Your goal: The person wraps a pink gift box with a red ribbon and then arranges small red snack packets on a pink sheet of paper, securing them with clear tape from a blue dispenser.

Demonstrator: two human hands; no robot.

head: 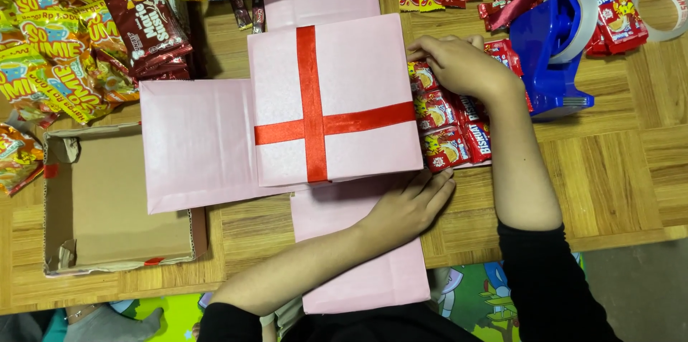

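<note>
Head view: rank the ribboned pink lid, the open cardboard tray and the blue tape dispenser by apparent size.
1. ribboned pink lid
2. open cardboard tray, close behind, so this order is unsure
3. blue tape dispenser, clearly smallest

Just one camera here, worn on the person's head and pointing almost straight down at the wooden worktop [616, 170]. It sits fairly close, so the worktop fills nearly the whole frame, and only a strip of colourful floor mat [487, 299] shows along the bottom edge. Both forearms come in from the bottom, so the far side of the worktop is at the top.
</note>
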